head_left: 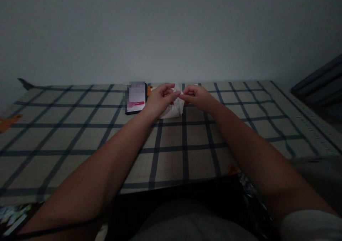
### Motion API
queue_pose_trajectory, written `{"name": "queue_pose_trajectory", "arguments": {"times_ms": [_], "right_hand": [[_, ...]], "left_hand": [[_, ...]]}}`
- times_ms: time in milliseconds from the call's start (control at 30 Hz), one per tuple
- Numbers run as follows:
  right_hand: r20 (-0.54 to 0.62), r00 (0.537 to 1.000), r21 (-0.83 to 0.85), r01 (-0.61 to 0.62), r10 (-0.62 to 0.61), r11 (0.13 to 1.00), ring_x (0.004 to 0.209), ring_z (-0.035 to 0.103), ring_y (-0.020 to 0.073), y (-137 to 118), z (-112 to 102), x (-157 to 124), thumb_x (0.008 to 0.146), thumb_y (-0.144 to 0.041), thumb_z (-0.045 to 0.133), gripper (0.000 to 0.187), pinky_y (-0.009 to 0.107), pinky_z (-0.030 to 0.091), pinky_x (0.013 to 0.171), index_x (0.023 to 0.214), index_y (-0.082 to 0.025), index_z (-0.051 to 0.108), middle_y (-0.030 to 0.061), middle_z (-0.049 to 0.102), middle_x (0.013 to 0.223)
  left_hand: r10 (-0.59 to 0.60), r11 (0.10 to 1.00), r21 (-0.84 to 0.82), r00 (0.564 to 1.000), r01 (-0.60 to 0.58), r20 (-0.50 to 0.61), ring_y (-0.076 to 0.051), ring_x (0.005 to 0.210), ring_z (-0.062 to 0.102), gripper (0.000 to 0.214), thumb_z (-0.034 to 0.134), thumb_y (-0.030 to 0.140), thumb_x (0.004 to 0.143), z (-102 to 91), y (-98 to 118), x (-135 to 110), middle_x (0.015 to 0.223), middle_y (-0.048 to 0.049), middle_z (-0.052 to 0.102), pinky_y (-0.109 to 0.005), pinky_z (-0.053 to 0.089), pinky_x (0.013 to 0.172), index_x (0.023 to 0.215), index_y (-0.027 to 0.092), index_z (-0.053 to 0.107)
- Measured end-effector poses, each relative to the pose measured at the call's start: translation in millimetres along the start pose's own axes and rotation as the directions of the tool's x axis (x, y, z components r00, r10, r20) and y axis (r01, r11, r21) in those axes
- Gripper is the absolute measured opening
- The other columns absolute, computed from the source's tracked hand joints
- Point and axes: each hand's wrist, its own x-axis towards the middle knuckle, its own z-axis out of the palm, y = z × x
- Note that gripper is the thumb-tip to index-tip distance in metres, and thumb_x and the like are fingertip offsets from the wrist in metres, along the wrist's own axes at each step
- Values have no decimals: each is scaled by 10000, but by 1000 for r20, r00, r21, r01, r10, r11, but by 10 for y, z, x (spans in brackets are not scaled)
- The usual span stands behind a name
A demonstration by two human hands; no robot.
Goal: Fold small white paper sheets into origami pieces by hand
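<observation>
Both my hands meet near the far side of the table over a crumpled white tissue (175, 107). My left hand (161, 98) pinches its upper part between thumb and fingers. Close beside it on the right, my right hand (196, 95) has thumb and forefinger pressed together at the tissue's upper edge. The tissue hangs in loose folds below the fingertips, and its lower part spreads toward me. Part of it is hidden behind my left hand. Just left of that hand a phone (136, 98) lies with its screen lit, partly blurred out.
A checked tablecloth (171, 162) covers the table, which meets a pale wall (171, 34) at the back. An orange shape (9, 122) lies at the left edge, with another orange patch (233, 169) at the front edge. Dark folded fabric (317, 79) stands at the right.
</observation>
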Motion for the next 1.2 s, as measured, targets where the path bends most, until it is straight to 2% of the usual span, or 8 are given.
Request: {"name": "queue_pose_trajectory", "arguments": {"times_ms": [133, 300, 400, 500, 667, 867, 1200], "right_hand": [[-65, 998, 21, -14, 15, 1000, 660, 623, 130, -7, -6, 9, 833, -394, 789, 270, 247, 506, 606, 808, -196, 606, -6, 653, 712], [-62, 997, 70, -42, 46, 997, 686, 638, 127, -44, -14, 10, 834, -335, 782, 209, 243, 534, 625, 865, -184, 641, 5, 688, 764], [-24, 999, 86, -36, 38, 996, 733, 660, 135, -80, -10, -6, 824, -337, 800, 230, 253, 558, 663, 926, -163, 691, 36, 729, 850], [-33, 998, 81, -49, 52, 996, 713, 661, 133, -83, -7, -18, 823, -362, 813, 236, 250, 562, 662, 881, -170, 690, 28, 724, 815], [-63, 993, 100, -91, 97, 991, 693, 671, 138, -43, -4, -8, 827, -336, 813, 228, 247, 558, 638, 804, -187, 642, 10, 703, 732], [-52, 994, 118, -94, 101, 988, 683, 672, 134, -63, 1, -16, 842, -289, 779, 176, 251, 561, 648, 798, -176, 652, 22, 714, 750], [-48, 993, 161, -95, 104, 982, 665, 659, 131, -50, -3, -11, 815, -328, 812, 226, 254, 565, 640, 776, -176, 649, 16, 698, 719]], "left_hand": [[14, 998, 54, 999, -15, 31, -129, 711, 640, 369, 886, 304, 719, -4, -26, 6, 843, -20, 730, -257, 512, 670, 1037, 168, 757], [29, 994, 102, 996, -38, 87, -133, 703, 635, 298, 845, 348, 769, -27, -41, 7, 824, -35, 749, -277, 503, 700, 992, 158, 794], [56, 990, 127, 997, -62, 50, -136, 723, 644, 366, 844, 351, 771, -33, -50, 10, 872, -41, 753, -276, 506, 701, 1082, 165, 793], [107, 977, 189, 994, -100, -27, -136, 739, 650, 412, 856, 321, 755, -36, -46, 6, 884, -31, 742, -269, 522, 707, 1134, 184, 770], [224, 899, 391, 974, -198, -23, -159, 798, 675, 296, 832, 324, 789, -49, -10, -23, 919, -40, 756, -265, 546, 716, 1049, 200, 764], [269, 813, 531, 963, -239, 21, -165, 761, 676, 242, 807, 354, 833, -69, 19, -43, 950, -57, 781, -290, 557, 754, 1018, 199, 791], [328, 739, 597, 941, -314, 90, -184, 771, 700, 248, 719, 419, 933, -75, 60, -72, 961, -75, 811, -311, 549, 782, 1015, 215, 834]]}}
